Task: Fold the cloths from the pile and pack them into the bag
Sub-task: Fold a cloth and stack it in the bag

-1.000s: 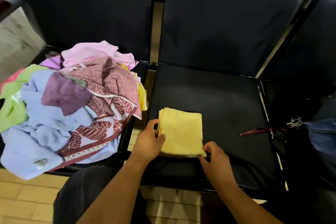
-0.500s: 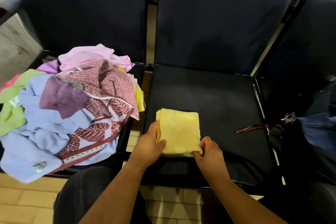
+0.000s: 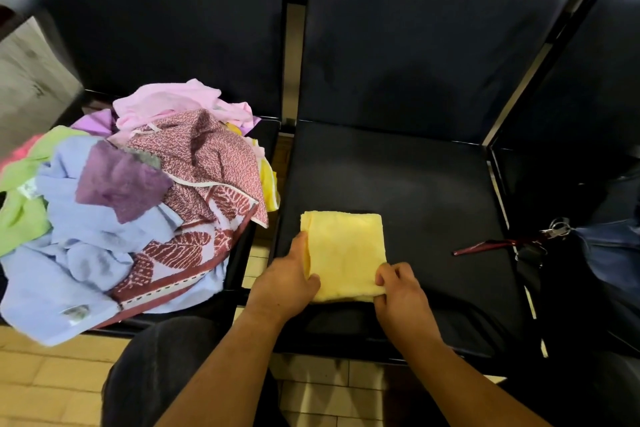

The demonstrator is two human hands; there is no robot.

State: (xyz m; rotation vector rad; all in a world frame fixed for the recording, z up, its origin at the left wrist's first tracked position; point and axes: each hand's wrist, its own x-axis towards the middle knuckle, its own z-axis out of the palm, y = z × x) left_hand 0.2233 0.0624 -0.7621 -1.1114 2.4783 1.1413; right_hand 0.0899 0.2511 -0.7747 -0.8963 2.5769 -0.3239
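A folded yellow cloth [image 3: 346, 250] lies near the front of the middle black seat [image 3: 398, 184]. My left hand [image 3: 287, 281] grips its left edge, thumb on top and fingers tucked under. My right hand [image 3: 398, 288] pinches the cloth's near right corner. On the left seat sits the pile of cloths [image 3: 121, 211]: lilac-blue, purple, pink, green and a maroon patterned one on top. A dark blue bag [image 3: 609, 253] shows partly at the right edge; its opening is out of sight.
A dark red strap with a key ring [image 3: 512, 243] lies on the middle seat's right side by the bag. Tall black seat backs [image 3: 433, 28] rise behind. My dark trouser knee [image 3: 166, 374] and tan floor tiles are below.
Both hands have stayed on the yellow cloth; the left thumb has slid a little further onto its top. The cloth lies in much the same place on the seat.
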